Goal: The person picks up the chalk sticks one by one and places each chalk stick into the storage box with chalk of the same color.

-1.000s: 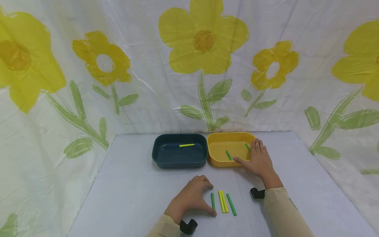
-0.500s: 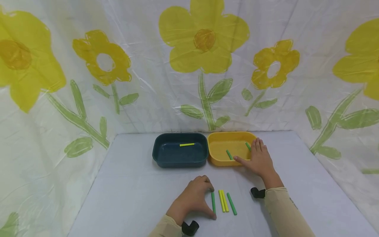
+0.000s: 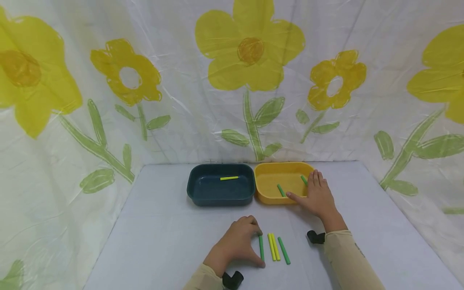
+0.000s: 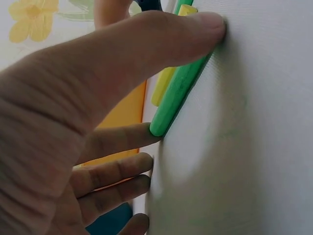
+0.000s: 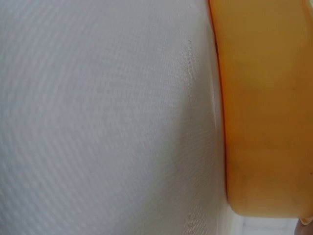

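Note:
In the head view my left hand (image 3: 237,241) spans a green stick (image 3: 262,248) lengthwise, forefinger at its far end and thumb at its near end. The left wrist view shows the forefinger touching one tip of the green stick (image 4: 178,88), with the thumb (image 4: 190,39) crossing over toward the other. Two yellow sticks (image 3: 274,247) lie side by side just right of it, then another green stick (image 3: 284,250). My right hand (image 3: 319,197) rests spread on the right front corner of the yellow container (image 3: 279,200), thumb at the front rim, fingers straight along the right side.
A dark teal container (image 3: 221,200) stands left of the yellow one, with a yellow stick (image 3: 229,178) inside. Two green sticks (image 3: 280,190) lie in the yellow container. Behind the white table (image 3: 156,225) hangs a flower-patterned curtain (image 3: 181,133).
My left forefinger has come to the far end of the nearest green stick, where a small gap showed before. The right hand keeps its place on the yellow container.

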Tool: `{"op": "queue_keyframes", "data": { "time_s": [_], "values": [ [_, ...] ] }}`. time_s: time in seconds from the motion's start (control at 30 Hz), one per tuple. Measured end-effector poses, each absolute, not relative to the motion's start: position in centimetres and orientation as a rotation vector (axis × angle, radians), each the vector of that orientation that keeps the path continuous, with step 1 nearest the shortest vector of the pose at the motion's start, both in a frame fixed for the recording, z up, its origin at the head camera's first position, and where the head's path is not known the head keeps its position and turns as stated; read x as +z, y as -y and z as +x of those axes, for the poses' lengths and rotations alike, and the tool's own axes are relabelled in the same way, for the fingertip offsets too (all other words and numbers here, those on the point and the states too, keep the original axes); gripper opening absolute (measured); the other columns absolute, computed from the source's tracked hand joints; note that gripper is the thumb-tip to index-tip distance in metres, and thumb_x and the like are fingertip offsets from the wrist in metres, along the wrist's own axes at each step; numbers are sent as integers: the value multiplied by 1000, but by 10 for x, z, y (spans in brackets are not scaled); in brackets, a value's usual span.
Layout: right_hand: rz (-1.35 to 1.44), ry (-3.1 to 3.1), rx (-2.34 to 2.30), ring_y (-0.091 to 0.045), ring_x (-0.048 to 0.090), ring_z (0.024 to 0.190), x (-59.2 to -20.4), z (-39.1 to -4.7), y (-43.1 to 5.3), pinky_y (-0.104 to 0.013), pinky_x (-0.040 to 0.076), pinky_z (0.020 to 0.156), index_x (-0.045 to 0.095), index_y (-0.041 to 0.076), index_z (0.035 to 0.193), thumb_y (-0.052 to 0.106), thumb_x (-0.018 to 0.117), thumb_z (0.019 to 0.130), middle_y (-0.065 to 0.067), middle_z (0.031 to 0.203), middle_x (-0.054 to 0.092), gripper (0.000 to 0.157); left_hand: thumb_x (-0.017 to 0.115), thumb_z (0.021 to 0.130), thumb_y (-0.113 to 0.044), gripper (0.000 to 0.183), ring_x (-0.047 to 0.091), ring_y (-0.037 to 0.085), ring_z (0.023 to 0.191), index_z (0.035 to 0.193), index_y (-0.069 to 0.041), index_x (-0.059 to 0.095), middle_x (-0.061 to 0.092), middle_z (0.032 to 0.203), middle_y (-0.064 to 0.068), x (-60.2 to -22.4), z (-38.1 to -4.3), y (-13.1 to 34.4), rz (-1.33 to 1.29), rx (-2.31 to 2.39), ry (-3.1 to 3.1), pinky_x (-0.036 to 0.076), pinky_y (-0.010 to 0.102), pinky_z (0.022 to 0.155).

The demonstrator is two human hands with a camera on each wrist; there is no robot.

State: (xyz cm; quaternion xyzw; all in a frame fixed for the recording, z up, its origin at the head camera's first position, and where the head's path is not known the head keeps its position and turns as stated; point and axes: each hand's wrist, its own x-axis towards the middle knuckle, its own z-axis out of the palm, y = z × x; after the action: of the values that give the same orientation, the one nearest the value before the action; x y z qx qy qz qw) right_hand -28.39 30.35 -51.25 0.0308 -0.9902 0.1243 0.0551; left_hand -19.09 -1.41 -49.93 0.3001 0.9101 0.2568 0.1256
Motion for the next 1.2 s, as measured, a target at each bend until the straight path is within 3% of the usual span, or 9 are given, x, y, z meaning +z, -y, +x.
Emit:
{"op": "queue_keyframes", "data": {
  "time_s": [0.47, 0.77, 1.03, 1.2],
  "values": [
    [99, 3001, 402, -45, -2, 150, -508, -282, -300, -60, 7, 120, 3, -12, 152, 85, 45, 80, -31, 161, -2, 127, 86, 56, -65, 69, 50, 6, 105, 112, -28, 71, 55, 112, -13, -502, -191, 14, 890, 706, -2656, 48, 31, 94],
    [93, 3008, 394, -47, -1, 150, -508, -281, -303, -61, 6, 120, 2, -12, 152, 86, 43, 79, -29, 161, -7, 129, 85, 57, -66, 71, 48, 6, 102, 115, -30, 68, 56, 110, -14, -502, -193, 11, 920, 684, -2660, 48, 30, 92],
    [99, 3009, 403, -47, -3, 150, -510, -282, -305, -61, 5, 120, 2, -12, 152, 87, 43, 78, -29, 160, -9, 130, 82, 63, -66, 73, 51, 6, 103, 122, -25, 66, 61, 112, -13, -497, -195, 9, 917, 694, -2652, 50, 30, 95],
    [96, 3008, 391, -46, -2, 150, -509, -282, -303, -62, 6, 120, 1, -12, 152, 88, 42, 78, -31, 160, -5, 131, 79, 69, -64, 76, 56, 9, 114, 129, -21, 63, 65, 122, -9, -494, -200, 9, 916, 727, -2663, 48, 34, 102]
  ]
}}
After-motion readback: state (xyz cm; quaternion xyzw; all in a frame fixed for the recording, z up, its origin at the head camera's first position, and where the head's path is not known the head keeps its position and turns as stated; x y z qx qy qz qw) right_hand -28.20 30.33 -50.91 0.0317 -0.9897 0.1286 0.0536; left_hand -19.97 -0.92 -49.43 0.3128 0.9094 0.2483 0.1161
